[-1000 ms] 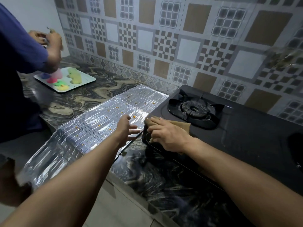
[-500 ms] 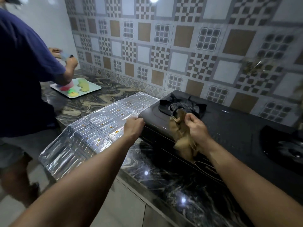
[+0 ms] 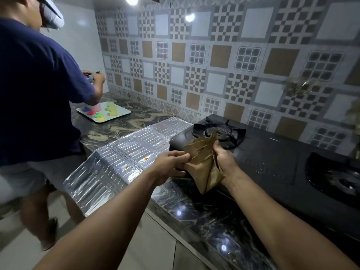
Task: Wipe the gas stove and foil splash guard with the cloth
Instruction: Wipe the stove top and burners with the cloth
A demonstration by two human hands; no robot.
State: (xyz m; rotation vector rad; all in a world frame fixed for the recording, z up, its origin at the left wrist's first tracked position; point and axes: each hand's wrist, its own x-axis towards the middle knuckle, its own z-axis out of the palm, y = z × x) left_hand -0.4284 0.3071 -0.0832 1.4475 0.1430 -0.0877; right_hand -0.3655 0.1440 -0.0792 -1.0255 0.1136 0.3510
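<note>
Both hands pinch the brown cloth (image 3: 202,162) above the gas stove (image 3: 272,162): left hand (image 3: 171,162), right hand (image 3: 224,158), fingertips partly hidden by its folds.

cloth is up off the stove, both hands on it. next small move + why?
Probably refold the brown cloth into a flat pad and bring it down on the foil splash guard. Both the left hand and the right hand hold it bunched in the air above the gas stove, wiping nothing, and the foil lying flat on the counter shows orange spots.
</note>
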